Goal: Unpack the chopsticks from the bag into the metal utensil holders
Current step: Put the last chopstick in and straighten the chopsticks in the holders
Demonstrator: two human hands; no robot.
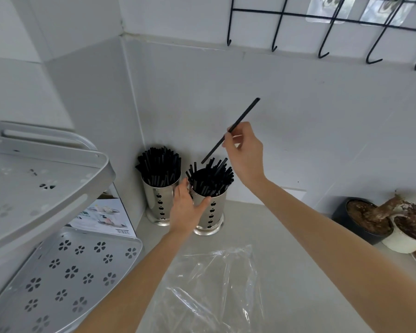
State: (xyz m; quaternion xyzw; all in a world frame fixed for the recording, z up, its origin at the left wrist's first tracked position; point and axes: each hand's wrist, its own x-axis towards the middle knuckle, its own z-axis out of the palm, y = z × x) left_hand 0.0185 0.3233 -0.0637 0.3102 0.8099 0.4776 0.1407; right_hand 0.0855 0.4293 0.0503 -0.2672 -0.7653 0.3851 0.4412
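Note:
Two shiny metal utensil holders stand in the counter's back corner, both packed with black chopsticks. My left hand (185,207) grips the side of the right holder (211,212), next to the left holder (157,203). My right hand (246,155) pinches a single black chopstick (238,123) held at a slant, its lower tip just above the right holder's chopsticks. A clear plastic bag (211,284) lies flat on the counter near me; I see no chopsticks in it.
A white tiered rack with flower-shaped holes (65,267) fills the left side, with a printed box (101,217) behind it. Two pots with dried plants (380,219) sit at the right. Black wire hooks (322,27) hang on the wall above.

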